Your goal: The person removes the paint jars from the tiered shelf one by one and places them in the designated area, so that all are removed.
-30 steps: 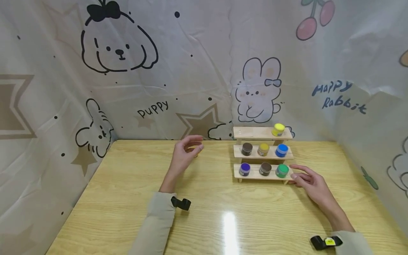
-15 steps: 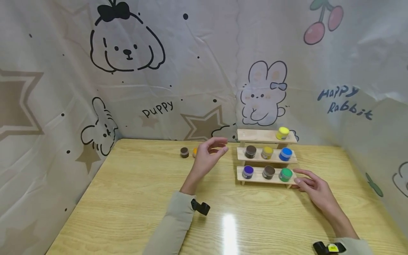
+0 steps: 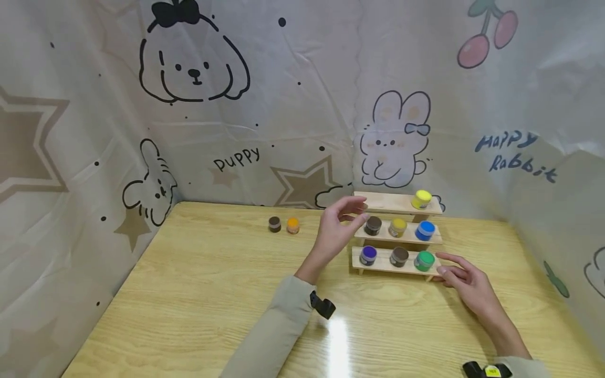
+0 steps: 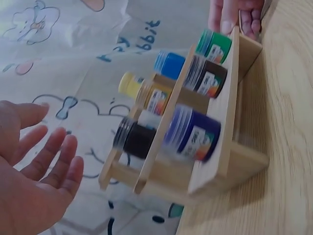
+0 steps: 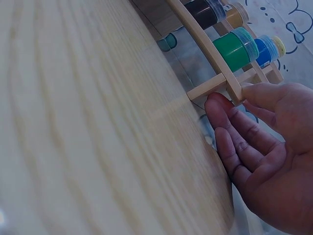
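1 wooden rack (image 3: 385, 201) with 3 stepped tiers stands on the counter (image 3: 212, 294), at about 2 o'clock from the middle. Up top sits a yellow jar (image 3: 421, 200); midway come a dark jar (image 3: 373, 226), an ochre jar (image 3: 397, 228) and a blue jar (image 3: 425, 231); lowest are a purple jar (image 3: 368, 256), a brown jar (image 3: 399, 258) and a green jar (image 3: 424, 261). The right hand (image 3: 474, 291), at the rack's 4 o'clock, pinches the bottom tier's end between thumb and fingers. The left hand (image 3: 334, 233), at its 9 o'clock, is bent loosely, thumb well apart from fingers, with hold of nothing, near the dark jar. Toward 12 o'clock wait a black-lidded jar (image 3: 274, 224) and an orange jar (image 3: 293, 226). I'd judge the rack stiff and light, prone to skid or tip, so best taken by its tier ends, kept level. The jars look hard and smooth, perhaps slippery; grip them around the lid or sides.
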A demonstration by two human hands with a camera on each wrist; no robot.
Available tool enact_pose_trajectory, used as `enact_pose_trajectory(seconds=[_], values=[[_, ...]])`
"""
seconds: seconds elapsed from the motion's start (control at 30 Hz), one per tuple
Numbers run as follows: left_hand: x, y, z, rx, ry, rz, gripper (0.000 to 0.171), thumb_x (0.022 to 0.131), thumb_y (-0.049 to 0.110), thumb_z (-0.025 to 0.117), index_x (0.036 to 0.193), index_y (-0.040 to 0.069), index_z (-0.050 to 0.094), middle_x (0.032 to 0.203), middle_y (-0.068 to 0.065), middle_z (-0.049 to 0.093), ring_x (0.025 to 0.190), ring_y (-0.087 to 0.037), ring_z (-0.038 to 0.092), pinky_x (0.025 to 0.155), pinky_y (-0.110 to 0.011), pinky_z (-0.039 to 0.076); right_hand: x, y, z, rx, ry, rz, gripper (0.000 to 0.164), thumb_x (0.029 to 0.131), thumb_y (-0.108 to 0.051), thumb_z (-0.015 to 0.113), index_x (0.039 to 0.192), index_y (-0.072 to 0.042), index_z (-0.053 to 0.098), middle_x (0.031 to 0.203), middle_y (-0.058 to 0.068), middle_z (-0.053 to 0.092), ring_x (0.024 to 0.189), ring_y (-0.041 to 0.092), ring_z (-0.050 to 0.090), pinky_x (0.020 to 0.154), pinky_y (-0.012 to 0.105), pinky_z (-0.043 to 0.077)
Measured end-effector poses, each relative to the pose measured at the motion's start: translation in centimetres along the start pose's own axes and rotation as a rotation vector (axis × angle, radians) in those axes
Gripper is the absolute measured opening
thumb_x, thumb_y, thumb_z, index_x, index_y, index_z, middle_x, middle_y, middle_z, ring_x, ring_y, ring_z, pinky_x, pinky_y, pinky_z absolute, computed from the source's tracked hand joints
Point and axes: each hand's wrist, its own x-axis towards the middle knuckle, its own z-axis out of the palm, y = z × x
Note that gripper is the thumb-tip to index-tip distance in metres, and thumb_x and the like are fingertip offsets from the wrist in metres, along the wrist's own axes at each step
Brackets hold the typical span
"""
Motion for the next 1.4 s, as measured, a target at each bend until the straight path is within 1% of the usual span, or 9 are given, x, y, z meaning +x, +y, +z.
enact_pose_trajectory(seconds=[0.13, 0.27, 0.4, 0.47, 0.57, 0.8, 1.0, 1.2, 1.4], values=[[0.7, 0.5, 1.0, -0.008, 0.002, 0.015, 0.034, 0.096, 0.01, 0.073, 0.128, 0.001, 0.066, 0.116, -0.012, 0.071, 0.102, -0.014, 0.067, 0.088, -0.029, 0.057, -0.1, -0.1, 0.2, -0.001, 0.007, -0.004, 0.052, 0.107, -0.03, 0.057, 0.149, 0.0, 0.048, 0.114, -0.016, 0.071, 0.092, 0.007, 0.073, 0.076, 0.024, 0.06], [1.5, 0.8, 2.2, 0.017, -0.025, 0.02, 0.033, 0.096, 0.009, 0.073, 0.127, 0.001, 0.067, 0.116, -0.013, 0.071, 0.102, -0.016, 0.068, 0.087, -0.026, 0.057, -0.1, -0.2, 0.3, 0.002, 0.001, -0.017, 0.051, 0.107, -0.027, 0.057, 0.148, 0.001, 0.048, 0.111, -0.011, 0.073, 0.092, 0.009, 0.073, 0.076, 0.024, 0.06], [1.9, 0.9, 3.6, 0.088, -0.076, 0.009, 0.033, 0.097, 0.012, 0.073, 0.129, 0.005, 0.066, 0.119, -0.01, 0.07, 0.107, -0.02, 0.067, 0.09, -0.031, 0.057, -0.1, -0.1, 0.3, 0.0, -0.001, -0.017, 0.05, 0.107, -0.028, 0.057, 0.148, 0.001, 0.048, 0.108, -0.012, 0.074, 0.091, 0.009, 0.074, 0.075, 0.024, 0.06], [2.2, 0.9, 4.4, 0.111, -0.084, -0.001, 0.033, 0.097, 0.012, 0.072, 0.129, 0.006, 0.066, 0.12, -0.009, 0.07, 0.109, -0.022, 0.067, 0.092, -0.034, 0.057, -0.2, 0.0, 0.2, 0.004, -0.003, -0.011, 0.051, 0.107, -0.029, 0.056, 0.148, 0.001, 0.048, 0.107, -0.014, 0.074, 0.091, 0.009, 0.074, 0.075, 0.024, 0.06], [2.6, 0.8, 5.4, 0.137, -0.087, -0.023, 0.034, 0.096, 0.013, 0.074, 0.129, 0.007, 0.066, 0.121, -0.007, 0.069, 0.11, -0.022, 0.066, 0.093, -0.033, 0.057, -0.3, 0.1, 0.3, 0.013, -0.008, -0.004, 0.051, 0.107, -0.029, 0.057, 0.148, 0.001, 0.048, 0.107, -0.016, 0.073, 0.091, 0.009, 0.074, 0.075, 0.025, 0.06], [4.0, 1.0, 7.2, 0.275, -0.144, -0.06, 0.047, 0.095, 0.029, 0.077, 0.136, 0.014, 0.063, 0.129, 0.002, 0.065, 0.111, -0.008, 0.061, 0.093, -0.017, 0.05, -0.3, 0.1, 0.2, 0.004, -0.013, -0.036, 0.05, 0.108, -0.026, 0.056, 0.148, 0.002, 0.048, 0.107, -0.014, 0.074, 0.091, 0.01, 0.074, 0.076, 0.024, 0.06], [5.4, 1.5, 8.9, 0.361, -0.156, -0.125, 0.049, 0.095, 0.033, 0.077, 0.139, 0.019, 0.061, 0.132, 0.01, 0.063, 0.113, -0.005, 0.06, 0.086, -0.011, 0.048, -0.2, 0.0, -0.1, -0.006, -0.013, -0.033, 0.049, 0.108, -0.026, 0.056, 0.148, 0.001, 0.048, 0.108, -0.014, 0.074, 0.091, 0.008, 0.074, 0.075, 0.022, 0.06], [6.3, 1.4, 10.3, 0.415, -0.144, -0.175, 0.048, 0.093, 0.03, 0.079, 0.138, 0.02, 0.062, 0.13, 0.007, 0.065, 0.112, -0.007, 0.061, 0.084, -0.009, 0.046, -0.1, 0.0, -0.1, 0.008, -0.015, -0.022, 0.049, 0.107, -0.026, 0.057, 0.148, 0.0, 0.048, 0.11, -0.009, 0.075, 0.091, 0.009, 0.074, 0.075, 0.023, 0.06], [6.9, 1.0, 11.3, 0.484, -0.113, -0.219, 0.047, 0.093, 0.031, 0.078, 0.137, 0.022, 0.063, 0.128, 0.009, 0.064, 0.107, -0.005, 0.06, 0.081, -0.009, 0.046, 0.0, 0.1, 0.0, 0.011, -0.008, -0.03, 0.048, 0.107, -0.025, 0.057, 0.147, 0.0, 0.049, 0.109, -0.01, 0.075, 0.091, 0.009, 0.074, 0.075, 0.024, 0.06]])
